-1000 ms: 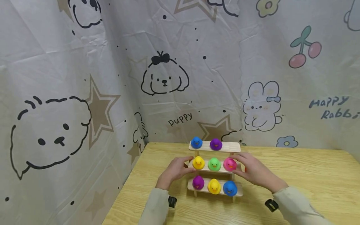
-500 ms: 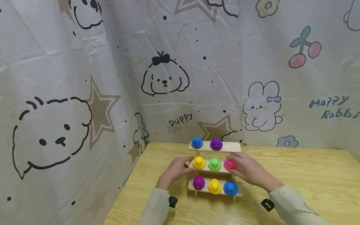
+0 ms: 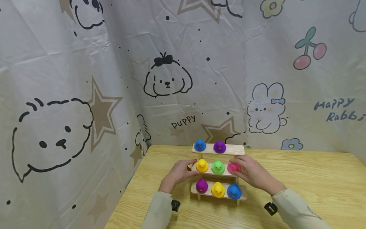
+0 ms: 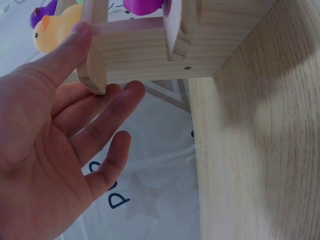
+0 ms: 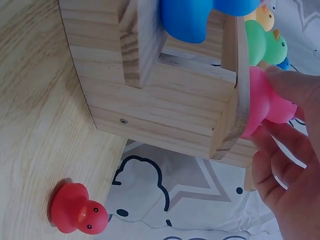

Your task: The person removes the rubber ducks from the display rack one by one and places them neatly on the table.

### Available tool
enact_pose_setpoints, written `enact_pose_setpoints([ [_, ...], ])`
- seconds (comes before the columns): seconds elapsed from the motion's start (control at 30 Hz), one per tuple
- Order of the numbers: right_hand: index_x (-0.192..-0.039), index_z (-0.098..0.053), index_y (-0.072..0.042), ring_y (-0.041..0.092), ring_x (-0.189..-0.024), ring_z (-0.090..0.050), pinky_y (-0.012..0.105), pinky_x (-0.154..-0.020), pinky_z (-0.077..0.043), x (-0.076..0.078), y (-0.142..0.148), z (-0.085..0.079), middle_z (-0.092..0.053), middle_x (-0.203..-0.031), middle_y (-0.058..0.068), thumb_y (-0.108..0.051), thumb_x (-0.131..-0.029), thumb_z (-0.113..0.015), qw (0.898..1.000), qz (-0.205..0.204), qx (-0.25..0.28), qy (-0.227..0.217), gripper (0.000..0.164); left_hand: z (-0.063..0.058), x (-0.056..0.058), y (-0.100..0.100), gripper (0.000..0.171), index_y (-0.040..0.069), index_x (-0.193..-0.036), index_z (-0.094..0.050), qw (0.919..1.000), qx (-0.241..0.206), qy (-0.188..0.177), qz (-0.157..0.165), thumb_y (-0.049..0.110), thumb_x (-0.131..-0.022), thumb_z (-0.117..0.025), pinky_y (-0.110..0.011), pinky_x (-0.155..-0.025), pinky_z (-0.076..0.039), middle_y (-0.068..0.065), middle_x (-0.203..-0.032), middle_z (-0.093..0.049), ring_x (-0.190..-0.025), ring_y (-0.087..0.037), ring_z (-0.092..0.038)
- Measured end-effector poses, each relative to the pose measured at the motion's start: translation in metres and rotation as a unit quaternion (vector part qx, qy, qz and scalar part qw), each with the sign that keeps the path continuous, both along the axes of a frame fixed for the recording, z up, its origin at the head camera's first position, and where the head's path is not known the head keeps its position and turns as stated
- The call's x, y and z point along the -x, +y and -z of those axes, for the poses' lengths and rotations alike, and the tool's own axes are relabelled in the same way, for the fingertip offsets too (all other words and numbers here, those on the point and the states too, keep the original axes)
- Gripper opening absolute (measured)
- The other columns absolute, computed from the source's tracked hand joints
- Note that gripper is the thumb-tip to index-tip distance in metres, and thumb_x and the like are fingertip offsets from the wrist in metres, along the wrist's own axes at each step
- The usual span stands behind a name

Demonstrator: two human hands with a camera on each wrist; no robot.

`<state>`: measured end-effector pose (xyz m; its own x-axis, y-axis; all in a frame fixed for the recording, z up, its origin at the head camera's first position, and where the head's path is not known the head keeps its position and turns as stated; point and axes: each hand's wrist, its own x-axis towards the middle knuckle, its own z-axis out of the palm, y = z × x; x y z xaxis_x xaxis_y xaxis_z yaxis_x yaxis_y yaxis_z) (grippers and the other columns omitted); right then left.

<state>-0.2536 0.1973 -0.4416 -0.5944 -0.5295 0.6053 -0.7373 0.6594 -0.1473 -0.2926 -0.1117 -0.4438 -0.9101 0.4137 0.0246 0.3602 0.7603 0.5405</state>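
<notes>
A three-tier wooden shelf [image 3: 236, 149] with small rubber ducks on each tier stands on the table. My left hand [image 3: 178, 172] grips the left end of the middle tier. In the left wrist view its thumb [image 4: 80, 32] lies on the board's edge beside a yellow duck [image 4: 55, 36], and the other fingers reach behind. At the right end of that tier, my right hand [image 3: 255, 173] pinches a pink duck [image 5: 265, 102] between thumb and fingers, partly covering it in the head view. A green duck [image 3: 218, 167] sits between the yellow and pink ones.
On the top tier are a blue duck [image 3: 199, 145] and a purple duck [image 3: 220, 147]. The bottom tier bears a purple duck [image 3: 201, 186], a yellow duck [image 3: 218, 190] and a blue duck [image 3: 234, 191]. A red duck [image 5: 77, 207] rests on the table [image 5: 30, 125] right of the shelf.
My right hand has moved slightly left, its fingers closing in around the pink duck, which now shows less of itself. My left hand has stayed at the shelf's end.
</notes>
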Motion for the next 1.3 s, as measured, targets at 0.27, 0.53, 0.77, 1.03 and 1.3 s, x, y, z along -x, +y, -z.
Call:
enact_pose_setpoints([
  [0.27,-0.107,-0.067,-0.003,0.023,-0.095,-0.059,0.039,-0.078,-0.053,-0.007,0.002,-0.005,-0.063,-0.108,0.009,-0.009,-0.067,-0.085,1.000,-0.003,0.005,0.012,0.043,0.002,0.000,-0.001,0.058,0.016,-0.135,-0.054,1.0000,-0.004,0.000,-0.002,0.043,-0.086,-0.067,-0.030,-0.077,-0.051,-0.006,-0.126,-0.059,-0.091,-0.015,-0.061],
  [0.53,-0.109,-0.067,-0.004,0.024,-0.095,-0.061,0.039,-0.077,-0.053,-0.012,0.011,-0.008,-0.064,-0.109,0.010,-0.007,-0.067,-0.085,1.000,0.017,0.006,0.010,0.045,0.002,0.000,-0.001,0.059,0.015,-0.135,-0.054,1.0000,-0.003,0.004,0.001,0.044,-0.085,-0.067,-0.031,-0.077,-0.051,-0.007,-0.126,-0.059,-0.091,-0.016,-0.061],
  [0.77,-0.109,-0.068,-0.006,0.023,-0.093,-0.061,0.038,-0.074,-0.054,-0.015,0.024,-0.009,-0.064,-0.106,0.008,-0.006,-0.066,-0.084,0.999,0.035,0.012,0.010,0.045,0.003,0.001,-0.001,0.059,0.013,-0.136,-0.054,1.0000,-0.002,0.007,0.002,0.043,-0.086,-0.067,-0.031,-0.076,-0.051,-0.008,-0.126,-0.059,-0.090,-0.016,-0.061],
  [1.03,-0.108,-0.067,-0.004,0.028,-0.093,-0.060,0.042,-0.073,-0.054,-0.019,0.038,-0.007,-0.063,-0.106,0.011,0.000,-0.064,-0.085,0.998,0.053,0.017,-0.002,0.048,0.003,0.001,-0.001,0.058,0.015,-0.135,-0.054,1.0000,-0.005,0.000,-0.002,0.043,-0.086,-0.067,-0.029,-0.075,-0.051,-0.007,-0.126,-0.060,-0.089,-0.014,-0.061],
  [1.3,-0.106,-0.068,-0.003,0.022,-0.089,-0.061,0.040,-0.073,-0.054,-0.023,0.051,-0.003,-0.064,-0.104,0.008,0.001,-0.064,-0.084,0.997,0.072,0.012,-0.022,0.045,0.003,0.000,-0.001,0.059,0.015,-0.136,-0.054,1.0000,-0.006,0.000,-0.001,0.043,-0.086,-0.067,-0.029,-0.073,-0.050,-0.007,-0.125,-0.060,-0.089,-0.014,-0.060],
])
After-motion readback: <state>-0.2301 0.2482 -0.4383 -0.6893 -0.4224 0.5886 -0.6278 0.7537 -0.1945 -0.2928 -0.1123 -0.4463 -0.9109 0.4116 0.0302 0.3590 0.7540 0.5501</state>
